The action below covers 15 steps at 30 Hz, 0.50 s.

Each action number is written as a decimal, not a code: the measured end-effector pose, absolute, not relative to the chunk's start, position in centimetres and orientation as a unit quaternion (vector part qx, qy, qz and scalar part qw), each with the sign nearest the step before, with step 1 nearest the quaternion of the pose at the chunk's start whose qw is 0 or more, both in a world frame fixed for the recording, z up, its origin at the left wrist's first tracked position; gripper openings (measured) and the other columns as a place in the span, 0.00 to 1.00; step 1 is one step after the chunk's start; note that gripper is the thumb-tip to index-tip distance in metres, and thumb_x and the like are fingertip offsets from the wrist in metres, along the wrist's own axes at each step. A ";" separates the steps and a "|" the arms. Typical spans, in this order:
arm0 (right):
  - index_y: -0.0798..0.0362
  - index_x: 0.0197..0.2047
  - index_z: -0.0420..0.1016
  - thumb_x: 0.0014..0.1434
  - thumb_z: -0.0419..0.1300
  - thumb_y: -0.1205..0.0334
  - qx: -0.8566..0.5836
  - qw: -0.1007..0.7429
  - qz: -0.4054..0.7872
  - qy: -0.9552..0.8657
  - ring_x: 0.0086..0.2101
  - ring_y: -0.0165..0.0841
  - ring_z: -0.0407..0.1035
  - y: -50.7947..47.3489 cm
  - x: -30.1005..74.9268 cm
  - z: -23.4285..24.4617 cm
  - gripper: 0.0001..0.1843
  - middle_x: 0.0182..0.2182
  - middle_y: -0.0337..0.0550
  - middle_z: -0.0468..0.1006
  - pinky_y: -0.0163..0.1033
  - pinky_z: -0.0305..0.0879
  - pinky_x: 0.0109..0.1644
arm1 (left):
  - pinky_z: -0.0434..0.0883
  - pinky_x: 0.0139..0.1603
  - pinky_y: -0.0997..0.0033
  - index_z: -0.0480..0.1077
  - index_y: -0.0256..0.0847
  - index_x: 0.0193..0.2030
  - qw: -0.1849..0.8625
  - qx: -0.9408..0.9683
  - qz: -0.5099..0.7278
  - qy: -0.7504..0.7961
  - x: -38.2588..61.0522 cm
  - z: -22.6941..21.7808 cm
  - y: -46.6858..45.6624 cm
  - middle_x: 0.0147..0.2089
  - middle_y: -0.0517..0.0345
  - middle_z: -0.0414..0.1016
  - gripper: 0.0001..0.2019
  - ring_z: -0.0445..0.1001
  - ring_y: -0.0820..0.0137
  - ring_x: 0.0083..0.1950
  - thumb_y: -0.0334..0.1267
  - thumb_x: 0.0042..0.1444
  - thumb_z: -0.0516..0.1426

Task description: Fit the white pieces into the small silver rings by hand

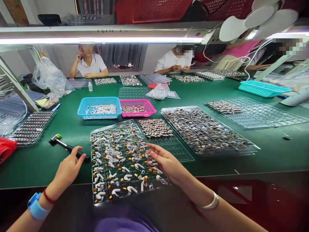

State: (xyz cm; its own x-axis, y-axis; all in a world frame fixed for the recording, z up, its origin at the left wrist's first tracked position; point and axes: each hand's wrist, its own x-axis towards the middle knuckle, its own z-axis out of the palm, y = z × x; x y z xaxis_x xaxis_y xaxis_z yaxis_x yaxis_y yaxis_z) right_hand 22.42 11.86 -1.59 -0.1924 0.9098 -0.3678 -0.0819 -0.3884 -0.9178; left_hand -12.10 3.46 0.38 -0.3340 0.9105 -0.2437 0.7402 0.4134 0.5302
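A clear plastic tray (pixel 93 193) sits in front of me, its front part over the table edge. Rows of white curved parts (pixel 131 189) with small gold-coloured pieces lie in its compartments. My right hand (pixel 166 161) hovers over the tray's right side, thumb and fingertips apart near some white parts; nothing is plainly held. To the tray's left, my left hand (pixel 69 169) has its thumb and index finger spread, close to the black handle of a small hammer (pixel 69 147). That hammer lies on the green table, and its handle passes partly behind my fingers.
Behind the tray stand a blue basket (pixel 82 116) of white pieces and a pink basket (pixel 152 111) of small brownish parts. Stacked filled trays (pixel 205 132) lie to the right, another filled tray (pixel 31 129) to the left. People sit across the table.
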 end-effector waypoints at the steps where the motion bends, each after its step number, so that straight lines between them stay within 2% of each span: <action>1: 0.45 0.48 0.72 0.48 0.68 0.59 -0.511 0.377 0.660 -0.402 0.29 0.32 0.73 11.8 22.3 -1.6 0.22 0.35 0.38 0.75 0.34 0.74 0.27 | 0.70 0.42 0.59 0.61 0.44 0.61 0.225 0.525 0.143 0.808 -12.3 0.5 4.1 0.42 0.50 0.76 0.23 0.77 0.55 0.44 0.52 0.64 0.46; 3: 0.45 0.47 0.73 0.47 0.68 0.58 -0.506 0.380 0.664 -0.399 0.30 0.32 0.72 11.5 22.2 -1.6 0.22 0.35 0.39 0.75 0.35 0.74 0.27 | 0.69 0.45 0.58 0.67 0.45 0.54 0.182 0.541 0.098 0.815 -12.6 0.5 5.0 0.43 0.49 0.78 0.18 0.77 0.53 0.47 0.51 0.63 0.49; 5: 0.46 0.47 0.73 0.47 0.69 0.56 -0.502 0.385 0.665 -0.398 0.31 0.33 0.72 11.1 22.1 -1.5 0.23 0.35 0.39 0.75 0.36 0.75 0.29 | 0.70 0.45 0.57 0.70 0.44 0.48 0.162 0.551 0.058 0.817 -12.8 0.4 5.5 0.39 0.50 0.79 0.16 0.78 0.55 0.44 0.51 0.63 0.52; 7: 0.47 0.49 0.72 0.46 0.70 0.55 -0.500 0.390 0.666 -0.393 0.31 0.33 0.71 10.7 22.0 -1.3 0.25 0.35 0.39 0.75 0.36 0.75 0.29 | 0.72 0.46 0.55 0.70 0.41 0.49 0.151 0.552 0.031 0.819 -13.3 0.3 6.0 0.39 0.52 0.78 0.18 0.78 0.59 0.42 0.52 0.63 0.53; 9: 0.48 0.50 0.71 0.46 0.71 0.56 -0.500 0.391 0.673 -0.380 0.30 0.32 0.71 10.4 22.0 -1.0 0.27 0.35 0.39 0.75 0.36 0.75 0.29 | 0.74 0.47 0.54 0.70 0.38 0.52 0.145 0.547 0.017 0.824 -14.4 0.4 6.7 0.46 0.52 0.77 0.18 0.77 0.63 0.44 0.50 0.64 0.55; 11: 0.49 0.49 0.71 0.45 0.72 0.57 -0.500 0.393 0.683 -0.361 0.30 0.31 0.71 10.1 21.8 -0.7 0.28 0.35 0.38 0.75 0.35 0.74 0.30 | 0.75 0.48 0.55 0.69 0.38 0.55 0.141 0.540 0.016 0.830 -16.0 0.8 8.0 0.52 0.50 0.74 0.17 0.76 0.63 0.48 0.46 0.64 0.57; 15: 0.49 0.48 0.72 0.45 0.72 0.60 -0.500 0.394 0.697 -0.330 0.28 0.30 0.70 9.9 21.2 -0.2 0.26 0.35 0.38 0.75 0.33 0.74 0.28 | 0.75 0.50 0.53 0.68 0.39 0.57 0.113 0.539 0.057 0.833 -19.2 2.6 11.0 0.57 0.49 0.72 0.18 0.75 0.61 0.51 0.42 0.63 0.58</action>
State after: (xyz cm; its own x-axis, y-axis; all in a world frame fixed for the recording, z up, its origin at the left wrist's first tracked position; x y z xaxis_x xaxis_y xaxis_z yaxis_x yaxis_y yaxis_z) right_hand 21.24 9.92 -0.21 -0.1893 0.8798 -0.4360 -0.2192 -0.4706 -0.8547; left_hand -19.25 11.02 2.61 -0.3927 0.9109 -0.1265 0.8851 0.4117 0.2169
